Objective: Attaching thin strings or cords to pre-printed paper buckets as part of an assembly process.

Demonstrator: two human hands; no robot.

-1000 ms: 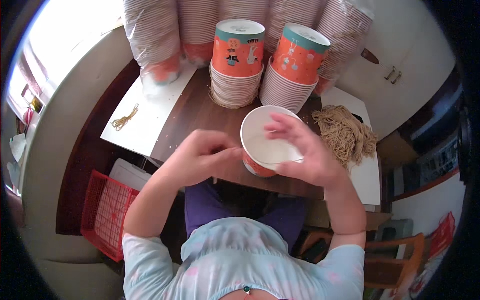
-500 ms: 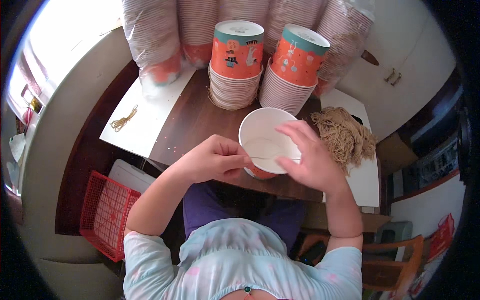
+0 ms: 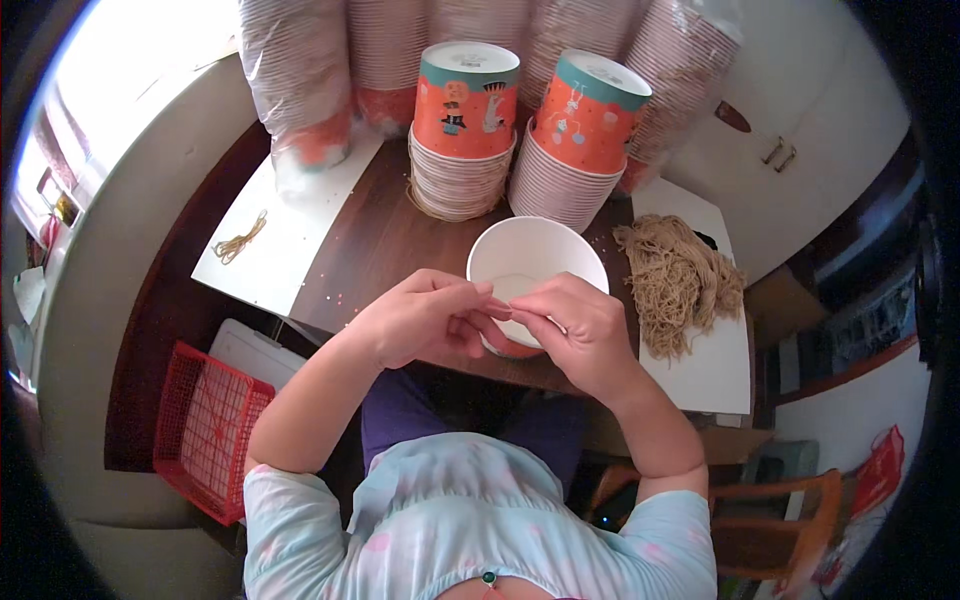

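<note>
An open white-lined paper bucket with an orange outside stands at the table's near edge. Over its near rim, my left hand and my right hand meet, thumbs and fingertips pinched together. A thin string runs between them, almost wholly hidden by the fingers. Behind the bucket rise two stacks of upside-down buckets, a left stack with string around its rims and a right stack. A heap of tan string lies to the right of my right hand.
Plastic-wrapped bucket stacks line the back of the brown and white table. A small loop of cord lies on its left part. Below left is a red plastic basket; a wooden chair stands at lower right.
My right hand has come left and closed its fingers, meeting my left fingertips. The string that stretched across the bucket between my hands is now short and mostly covered.
</note>
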